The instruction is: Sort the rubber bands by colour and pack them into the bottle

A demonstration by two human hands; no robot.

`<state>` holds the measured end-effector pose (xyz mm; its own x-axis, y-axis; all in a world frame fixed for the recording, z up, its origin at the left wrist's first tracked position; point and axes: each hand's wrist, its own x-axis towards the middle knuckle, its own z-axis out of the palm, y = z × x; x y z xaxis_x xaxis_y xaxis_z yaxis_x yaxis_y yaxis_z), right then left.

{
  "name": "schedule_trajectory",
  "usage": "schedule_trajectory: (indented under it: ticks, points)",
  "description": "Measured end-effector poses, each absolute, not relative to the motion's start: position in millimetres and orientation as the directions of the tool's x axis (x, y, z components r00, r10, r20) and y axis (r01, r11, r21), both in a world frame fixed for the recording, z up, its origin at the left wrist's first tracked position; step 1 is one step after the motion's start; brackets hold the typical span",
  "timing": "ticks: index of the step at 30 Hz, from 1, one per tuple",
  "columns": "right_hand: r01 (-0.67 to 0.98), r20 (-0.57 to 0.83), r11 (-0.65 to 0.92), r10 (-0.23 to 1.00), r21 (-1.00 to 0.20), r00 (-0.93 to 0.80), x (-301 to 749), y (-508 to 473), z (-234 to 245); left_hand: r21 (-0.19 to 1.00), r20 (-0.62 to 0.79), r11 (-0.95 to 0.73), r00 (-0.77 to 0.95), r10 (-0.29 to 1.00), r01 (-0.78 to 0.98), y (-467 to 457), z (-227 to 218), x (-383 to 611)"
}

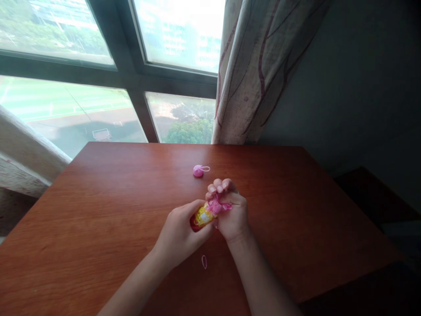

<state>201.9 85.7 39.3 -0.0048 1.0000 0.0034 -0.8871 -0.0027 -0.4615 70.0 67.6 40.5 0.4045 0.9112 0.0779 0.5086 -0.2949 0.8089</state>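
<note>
My left hand (179, 232) is closed around a small bottle with a red and yellow label (201, 218), held above the middle of the wooden table (98, 219). My right hand (230, 210) has its fingers curled and pinches pink bands (219, 205) at the bottle's top end. A pink round cap with a thin loop (198, 170) lies on the table just beyond my hands. A single small pink band (204, 261) lies on the table between my forearms.
A large window with dark frames (131, 70) stands behind the table. A patterned curtain (259, 66) hangs at the back right, beside a dark wall. The table's right edge drops off to dark floor.
</note>
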Motion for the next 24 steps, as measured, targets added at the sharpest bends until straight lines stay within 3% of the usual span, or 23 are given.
schedule_trajectory:
  ticks: [11,24]
  points:
    - [-0.883,-0.134,-0.014,0.989,-0.469,0.056,200.6,87.0,42.7,0.819,0.058,-0.273,0.401,0.914,0.504,67.6,39.7,70.7]
    - [-0.818,-0.014,-0.025,1.000,-0.575,-0.021,202.2,90.2,33.0,0.826,0.042,-0.245,0.378,0.925,0.507,68.2,39.6,69.7]
